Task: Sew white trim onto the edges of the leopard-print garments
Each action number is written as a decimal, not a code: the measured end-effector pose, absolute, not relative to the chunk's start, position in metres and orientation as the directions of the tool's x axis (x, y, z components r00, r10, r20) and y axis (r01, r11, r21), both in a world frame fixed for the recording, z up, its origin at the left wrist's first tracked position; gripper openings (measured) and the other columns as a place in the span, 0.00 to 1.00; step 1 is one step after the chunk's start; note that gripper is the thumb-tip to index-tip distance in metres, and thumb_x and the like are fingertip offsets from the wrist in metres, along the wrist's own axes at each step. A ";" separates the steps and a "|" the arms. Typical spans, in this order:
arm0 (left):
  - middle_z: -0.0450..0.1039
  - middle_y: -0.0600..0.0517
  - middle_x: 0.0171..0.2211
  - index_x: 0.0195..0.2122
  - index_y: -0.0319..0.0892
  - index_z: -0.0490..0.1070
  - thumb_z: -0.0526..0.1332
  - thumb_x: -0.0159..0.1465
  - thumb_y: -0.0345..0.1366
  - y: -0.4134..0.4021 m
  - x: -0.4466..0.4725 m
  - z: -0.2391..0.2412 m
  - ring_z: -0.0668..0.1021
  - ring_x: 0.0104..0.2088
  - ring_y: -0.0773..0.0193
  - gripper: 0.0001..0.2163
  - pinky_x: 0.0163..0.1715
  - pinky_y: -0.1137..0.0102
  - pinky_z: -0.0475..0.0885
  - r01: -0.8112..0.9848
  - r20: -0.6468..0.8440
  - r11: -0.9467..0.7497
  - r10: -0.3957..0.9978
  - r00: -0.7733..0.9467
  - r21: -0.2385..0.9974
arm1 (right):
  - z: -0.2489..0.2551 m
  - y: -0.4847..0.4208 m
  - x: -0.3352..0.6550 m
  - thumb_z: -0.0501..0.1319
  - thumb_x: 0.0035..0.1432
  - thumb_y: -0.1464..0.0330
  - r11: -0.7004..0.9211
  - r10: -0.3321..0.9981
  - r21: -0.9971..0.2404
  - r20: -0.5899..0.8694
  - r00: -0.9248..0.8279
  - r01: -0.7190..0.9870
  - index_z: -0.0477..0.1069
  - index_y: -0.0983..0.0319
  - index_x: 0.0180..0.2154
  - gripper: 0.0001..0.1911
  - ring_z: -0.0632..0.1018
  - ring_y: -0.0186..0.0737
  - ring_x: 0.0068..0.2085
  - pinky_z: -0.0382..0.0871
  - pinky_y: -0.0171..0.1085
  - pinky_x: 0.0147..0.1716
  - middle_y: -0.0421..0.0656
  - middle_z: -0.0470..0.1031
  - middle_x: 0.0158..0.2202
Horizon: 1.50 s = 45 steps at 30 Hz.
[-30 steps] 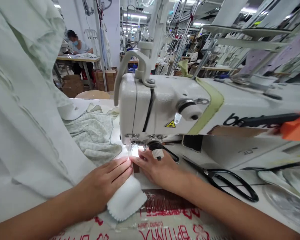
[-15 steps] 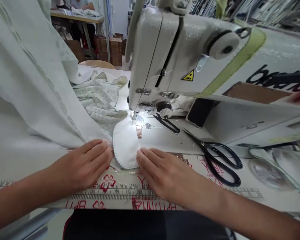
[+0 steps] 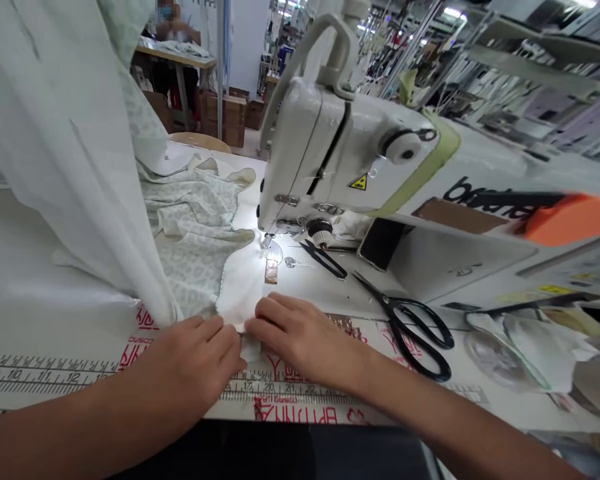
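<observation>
The left hand (image 3: 195, 360) and right hand (image 3: 300, 330) sit close together (pinching or not, I can't tell) at the near edge of the white cloth (image 3: 241, 285) beside the sewing machine's (image 3: 300, 150) needle, probably light, limp, best held by its edges.

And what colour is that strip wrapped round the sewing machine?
The strip is yellow-green, seen best in the head view.

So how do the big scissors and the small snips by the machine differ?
Size: the big scissors are clearly longer and bulkier than the small snips.
Handles: the big scissors have two wide finger loops; no such loops show on the small snips.
Place: the small snips lie nearer the presser foot; the big scissors lie nearer the wearer and further right.
Shared: both look dark and lie with tips toward the far left.
</observation>
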<state>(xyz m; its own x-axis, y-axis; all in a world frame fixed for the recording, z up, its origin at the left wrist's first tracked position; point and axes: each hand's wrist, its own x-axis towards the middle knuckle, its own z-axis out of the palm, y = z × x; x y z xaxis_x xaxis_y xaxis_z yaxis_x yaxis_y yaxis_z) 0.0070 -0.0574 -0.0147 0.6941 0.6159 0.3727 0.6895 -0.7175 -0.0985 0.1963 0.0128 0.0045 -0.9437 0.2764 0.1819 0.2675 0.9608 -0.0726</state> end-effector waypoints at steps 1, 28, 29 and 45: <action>0.65 0.52 0.24 0.29 0.38 0.65 0.58 0.62 0.26 -0.054 0.009 -0.014 0.70 0.25 0.60 0.05 0.22 0.66 0.63 0.729 0.347 -0.679 0.666 0.660 -0.084 | 0.004 0.012 0.197 0.52 0.63 0.74 0.957 0.287 -0.092 0.188 -0.939 0.275 0.71 0.67 0.35 0.10 0.65 0.37 0.33 0.63 0.36 0.31 0.45 0.69 0.33; 0.70 0.43 0.39 0.44 0.29 0.69 0.51 0.64 0.22 -0.066 -0.006 -0.029 0.71 0.42 0.53 0.11 0.46 0.55 0.68 0.665 0.488 -0.737 0.538 0.687 -0.123 | -0.008 0.005 0.204 0.51 0.63 0.75 0.921 0.373 -0.240 0.323 -0.870 0.306 0.72 0.69 0.34 0.11 0.65 0.38 0.34 0.63 0.35 0.32 0.47 0.70 0.33; 0.70 0.43 0.39 0.43 0.30 0.70 0.51 0.63 0.22 -0.065 -0.005 -0.030 0.71 0.42 0.53 0.11 0.45 0.55 0.69 0.658 0.492 -0.746 0.535 0.686 -0.106 | -0.009 0.005 0.204 0.52 0.63 0.75 0.914 0.390 -0.254 0.330 -0.860 0.317 0.72 0.68 0.34 0.10 0.65 0.38 0.34 0.64 0.34 0.32 0.47 0.70 0.33; 0.70 0.40 0.45 0.44 0.31 0.71 0.51 0.65 0.22 -0.059 -0.006 -0.037 0.69 0.53 0.50 0.11 0.50 0.54 0.70 0.605 0.542 -0.790 0.551 0.635 0.095 | -0.006 0.008 0.200 0.54 0.62 0.75 0.909 0.382 -0.306 0.345 -0.858 0.282 0.74 0.71 0.35 0.10 0.67 0.37 0.34 0.66 0.35 0.33 0.47 0.71 0.32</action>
<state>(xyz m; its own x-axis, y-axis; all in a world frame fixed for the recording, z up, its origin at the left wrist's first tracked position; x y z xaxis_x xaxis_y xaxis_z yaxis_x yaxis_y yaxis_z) -0.0064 -0.0588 -0.0373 0.6348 0.5512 0.5415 0.6052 -0.7904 0.0950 0.1997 0.0078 -0.0062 -0.8576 0.3817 0.3448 0.2817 0.9094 -0.3060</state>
